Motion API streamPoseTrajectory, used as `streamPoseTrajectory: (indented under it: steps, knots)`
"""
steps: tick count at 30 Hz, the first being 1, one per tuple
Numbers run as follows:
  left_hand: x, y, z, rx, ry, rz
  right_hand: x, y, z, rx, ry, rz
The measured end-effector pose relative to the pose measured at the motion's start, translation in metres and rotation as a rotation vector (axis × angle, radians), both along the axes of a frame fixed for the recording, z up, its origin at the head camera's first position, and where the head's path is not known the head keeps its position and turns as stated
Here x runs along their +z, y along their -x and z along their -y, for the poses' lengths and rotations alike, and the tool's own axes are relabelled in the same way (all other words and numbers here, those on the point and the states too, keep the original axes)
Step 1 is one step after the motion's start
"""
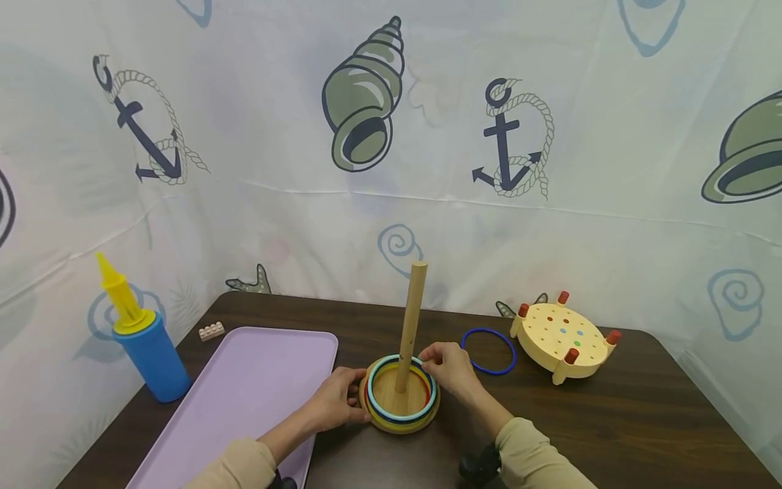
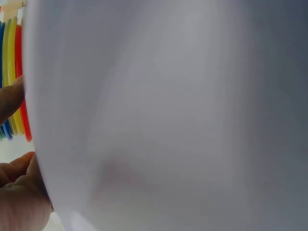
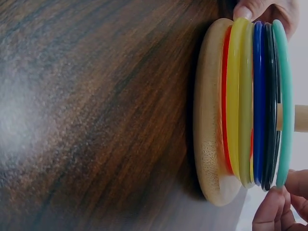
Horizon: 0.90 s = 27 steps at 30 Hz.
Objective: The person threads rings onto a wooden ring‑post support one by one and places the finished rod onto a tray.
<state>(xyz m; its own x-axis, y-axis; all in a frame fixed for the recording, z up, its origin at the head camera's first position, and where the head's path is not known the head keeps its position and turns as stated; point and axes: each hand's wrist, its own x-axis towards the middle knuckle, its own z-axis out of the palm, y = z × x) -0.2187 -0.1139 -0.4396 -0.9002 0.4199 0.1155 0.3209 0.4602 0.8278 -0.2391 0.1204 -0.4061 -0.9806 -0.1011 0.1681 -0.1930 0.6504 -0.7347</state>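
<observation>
A wooden post (image 1: 412,319) rises from a round wooden base (image 3: 207,120). Around it lie stacked rings: red (image 3: 225,96), yellow (image 3: 234,96), blue (image 3: 258,96), dark (image 3: 269,96), with a mint-green ring (image 3: 288,96) on top. My left hand (image 1: 332,402) holds the stack's left side, fingers behind and thumb in front; the right wrist view shows its thumb against the yellow ring. At the far right side, my right hand (image 1: 453,370) pinches the mint-green ring between thumb and fingers. That ring sits slightly tilted, with a gap below it. A pale surface covers most of the left wrist view.
A blue ring (image 1: 512,360) lies on the dark wooden table (image 1: 647,421), right of the stack. Beyond it stands a round pegged board (image 1: 565,339) with red-tipped legs. To the left are a lilac tray (image 1: 263,380), a blue-and-yellow pump (image 1: 153,360) and a small beige brick (image 1: 211,331).
</observation>
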Motion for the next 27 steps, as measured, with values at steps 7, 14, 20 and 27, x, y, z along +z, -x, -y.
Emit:
streamPoseTrajectory:
  steps: [7, 14, 20, 27]
  knots:
    - [0.001, 0.001, 0.000, 0.005, 0.002, -0.004, 0.000, 0.000, 0.000, -0.001, -0.004, -0.007]
    - [0.001, 0.001, -0.001, 0.009, 0.003, -0.001, 0.000, -0.001, -0.006, -0.010, 0.069, -0.002]
    - [0.001, 0.000, -0.001, 0.008, 0.000, 0.002, -0.010, 0.000, -0.028, -0.120, 0.187, 0.029]
    - [0.000, 0.001, 0.000, 0.009, 0.014, -0.002, -0.023, 0.002, -0.071, -0.325, 0.245, 0.058]
